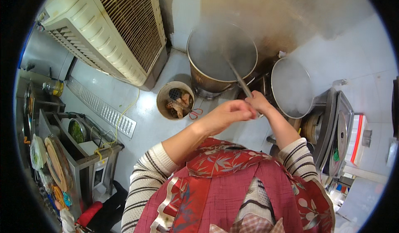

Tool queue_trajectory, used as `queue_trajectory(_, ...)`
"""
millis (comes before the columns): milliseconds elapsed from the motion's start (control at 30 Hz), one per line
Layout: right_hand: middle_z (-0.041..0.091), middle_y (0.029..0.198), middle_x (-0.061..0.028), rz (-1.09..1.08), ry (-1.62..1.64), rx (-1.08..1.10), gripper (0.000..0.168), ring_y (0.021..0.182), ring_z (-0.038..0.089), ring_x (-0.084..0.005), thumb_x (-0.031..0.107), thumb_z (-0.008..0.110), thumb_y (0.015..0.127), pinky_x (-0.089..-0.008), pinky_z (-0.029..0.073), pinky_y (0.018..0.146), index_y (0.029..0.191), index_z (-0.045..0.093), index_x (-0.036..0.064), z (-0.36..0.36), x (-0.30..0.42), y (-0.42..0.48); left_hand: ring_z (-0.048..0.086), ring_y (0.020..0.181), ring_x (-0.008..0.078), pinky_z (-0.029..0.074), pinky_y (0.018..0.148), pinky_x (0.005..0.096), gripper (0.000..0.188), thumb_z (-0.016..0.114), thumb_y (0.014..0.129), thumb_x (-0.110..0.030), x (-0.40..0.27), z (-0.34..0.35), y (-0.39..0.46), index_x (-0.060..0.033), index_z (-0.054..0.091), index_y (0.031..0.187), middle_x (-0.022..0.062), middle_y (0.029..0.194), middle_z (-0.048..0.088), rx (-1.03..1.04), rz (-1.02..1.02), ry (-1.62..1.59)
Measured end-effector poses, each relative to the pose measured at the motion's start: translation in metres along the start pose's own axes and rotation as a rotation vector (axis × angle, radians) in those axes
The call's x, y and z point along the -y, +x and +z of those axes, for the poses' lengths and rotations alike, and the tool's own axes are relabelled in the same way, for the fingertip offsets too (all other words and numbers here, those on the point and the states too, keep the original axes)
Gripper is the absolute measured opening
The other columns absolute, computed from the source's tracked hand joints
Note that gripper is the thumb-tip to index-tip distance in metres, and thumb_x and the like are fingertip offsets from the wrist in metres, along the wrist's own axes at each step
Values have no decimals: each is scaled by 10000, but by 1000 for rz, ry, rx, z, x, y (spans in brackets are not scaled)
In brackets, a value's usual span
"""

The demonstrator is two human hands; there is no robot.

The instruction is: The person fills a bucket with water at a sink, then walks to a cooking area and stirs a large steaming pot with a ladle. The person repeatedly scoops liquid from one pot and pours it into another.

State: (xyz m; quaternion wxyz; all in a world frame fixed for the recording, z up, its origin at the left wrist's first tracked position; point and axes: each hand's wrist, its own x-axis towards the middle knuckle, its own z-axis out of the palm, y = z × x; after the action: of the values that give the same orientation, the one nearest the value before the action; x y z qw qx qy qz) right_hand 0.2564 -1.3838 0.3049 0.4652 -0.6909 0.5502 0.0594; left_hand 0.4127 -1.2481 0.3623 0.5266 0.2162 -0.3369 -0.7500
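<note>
My right hand [259, 102] grips a long metal handle [237, 74] that slants down into a large metal stockpot [205, 75]. Steam hides the handle's far end and most of the pot's contents. In front of the handle's near end is my left hand [229, 113], fingers curled; whether it touches the handle is hidden. A second tall pot [291, 86], also steaming, stands to the right of the first. On the floor left of the stockpot, a bucket [159, 100] contains honeycomb coal briquettes [175, 93], some black and some burnt tan. Red-handled tongs [195, 113] lean over its rim.
A large air cooler [124, 30] stands at the upper left, near a floor drain grate [103, 108]. A yellow cord [128, 108] crosses the floor to a steel table [109, 152] with a bowl of chopped greens [76, 131]. Metal trays [341, 130] stand upright at right.
</note>
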Motion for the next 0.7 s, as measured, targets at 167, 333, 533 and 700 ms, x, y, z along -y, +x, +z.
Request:
queue_trajectory(167,441,543,-23,68,624,211,216,397,417,-114,197,569,812,-269,361,358,734,441,42,11,-37,9,525,974,210,393,858,368,224,563,835,-306,87,-82,24,-98,526,908,66,1000,551,-342,-393,-147)
queue_trajectory(333,427,570,5,51,870,274,170,387,394,-88,190,563,810,-243,329,335,830,457,58,21,-56,-25,492,1029,246,368,875,423,327,557,819,-367,114,-89,53,-150,477,1051,58,1103,510,-425,-401,-272)
queue_trajectory(533,413,590,24,15,1084,349,168,388,359,-62,157,554,810,-223,297,331,909,454,66,31,-65,-65,489,1039,252,368,882,445,224,491,863,-215,120,-68,63,-124,455,1065,85,1151,528,-364,-342,-271)
queue_trajectory(700,410,612,15,-74,1161,342,175,409,364,-60,144,535,818,-220,307,346,938,441,57,19,-75,-99,503,1023,245,379,874,439,180,469,877,-169,125,-40,70,-117,455,1049,90,1133,536,-369,-363,-239)
